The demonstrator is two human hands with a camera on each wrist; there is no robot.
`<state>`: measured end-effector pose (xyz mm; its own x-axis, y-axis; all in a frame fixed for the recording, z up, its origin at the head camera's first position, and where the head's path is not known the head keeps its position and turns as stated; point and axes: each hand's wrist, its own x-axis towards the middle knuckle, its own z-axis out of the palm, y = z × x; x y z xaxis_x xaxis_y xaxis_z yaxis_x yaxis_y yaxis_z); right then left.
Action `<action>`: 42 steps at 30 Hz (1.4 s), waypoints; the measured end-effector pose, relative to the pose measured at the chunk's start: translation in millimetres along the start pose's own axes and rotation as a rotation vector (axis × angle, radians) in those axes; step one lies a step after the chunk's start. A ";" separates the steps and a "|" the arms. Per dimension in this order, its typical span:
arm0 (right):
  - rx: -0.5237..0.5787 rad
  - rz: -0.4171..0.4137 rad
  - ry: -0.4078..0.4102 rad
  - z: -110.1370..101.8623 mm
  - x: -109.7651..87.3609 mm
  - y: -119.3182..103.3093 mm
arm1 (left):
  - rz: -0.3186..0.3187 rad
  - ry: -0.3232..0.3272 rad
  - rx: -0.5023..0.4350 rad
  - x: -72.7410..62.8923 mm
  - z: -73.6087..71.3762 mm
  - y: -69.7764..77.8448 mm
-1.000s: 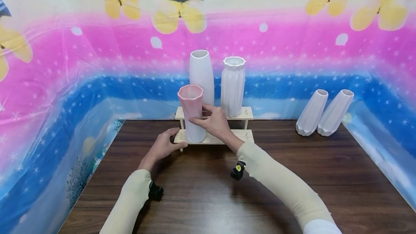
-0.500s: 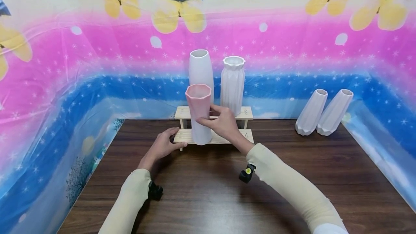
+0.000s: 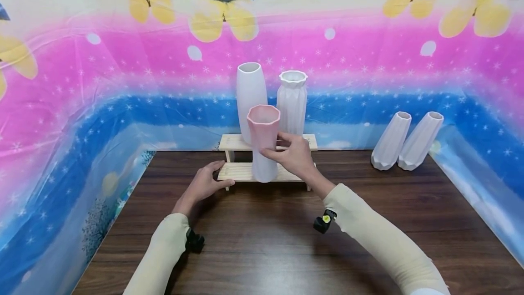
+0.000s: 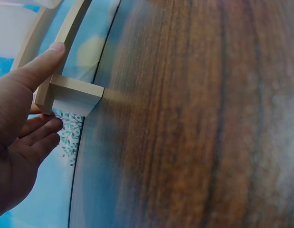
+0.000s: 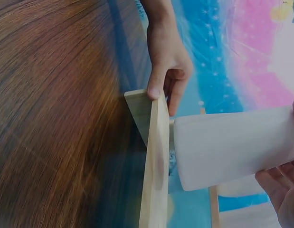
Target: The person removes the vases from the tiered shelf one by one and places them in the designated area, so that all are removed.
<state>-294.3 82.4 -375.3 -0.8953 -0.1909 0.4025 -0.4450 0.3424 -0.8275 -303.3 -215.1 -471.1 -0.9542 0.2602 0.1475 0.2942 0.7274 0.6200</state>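
Note:
My right hand point(image 3: 295, 153) grips a pink-and-white faceted vase point(image 3: 264, 133) at its middle, from the right side. The vase is upright over the lower step of a two-tier wooden stand point(image 3: 239, 170); in the right wrist view a narrow gap shows between its base point(image 5: 189, 154) and the board. My left hand point(image 3: 203, 184) holds the left end of that lower step, thumb point(image 4: 44, 64) on the front edge and fingers behind. On the upper step stand a tall smooth white vase point(image 3: 250, 94) and a fluted white vase point(image 3: 292, 106), both partly hidden by the pink-and-white one.
Two slanting white faceted vases point(image 3: 390, 142) point(image 3: 421, 142) stand close together at the right rear of the dark wooden table point(image 3: 262, 240). A printed cloth backdrop point(image 3: 360, 63) rises behind the table and along both sides.
My right hand has carried the pink-and-white vase rightward, from the left end of the lower step to around its middle. My left hand has stayed on the stand's end.

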 end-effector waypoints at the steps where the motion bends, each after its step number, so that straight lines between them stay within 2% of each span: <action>1: 0.000 0.004 0.004 -2.2 -1.1 0.4 | 0.000 0.000 0.000 -0.4 -0.1 0.0; 18: 0.007 0.066 0.038 -32.2 -17.5 5.5 | -0.004 -0.006 -0.006 -2.3 0.3 1.3; 26: 0.054 0.020 0.075 -51.4 -21.8 6.4 | -0.007 -0.005 -0.012 -3.0 0.5 2.0; 34: 0.000 0.058 0.121 -74.4 -23.2 10.0 | 0.000 0.001 0.001 -0.7 1.3 0.0; 42: -0.047 0.053 0.156 -94.7 -22.9 15.2 | -0.002 0.001 0.000 0.0 -0.3 1.4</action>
<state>-282.5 179.1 -360.0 -0.9082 -0.0275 0.4176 -0.3941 0.3914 -0.8315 -302.9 -214.3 -469.9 -0.9549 0.2581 0.1471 0.2923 0.7280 0.6201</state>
